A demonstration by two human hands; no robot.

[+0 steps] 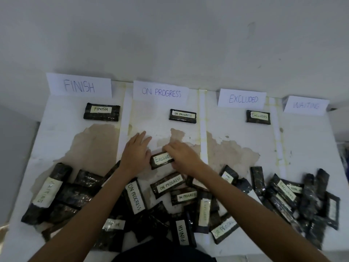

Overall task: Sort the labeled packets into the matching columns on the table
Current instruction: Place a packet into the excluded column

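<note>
Four paper signs stand at the table's far edge: FINISH [79,85], ON PROGRESS [161,92], EXCLUDED [242,99], WAITING [306,105]. One dark packet lies under each of the first three: a FINISH packet [102,111], an ON PROGRESS packet [182,116], an EXCLUDED packet [258,117]. My right hand [183,157] grips a dark EXCLUDED packet [160,160] in the middle column. My left hand [136,152] lies flat beside it, fingers spread, touching the packet's left end. A heap of several labeled packets [166,184] covers the near part of the table.
The white table [236,133] has worn brown patches and pale tape strips [203,125] dividing the columns. More packets pile at near left [47,193] and near right [287,193]. A grey wall rises behind the signs.
</note>
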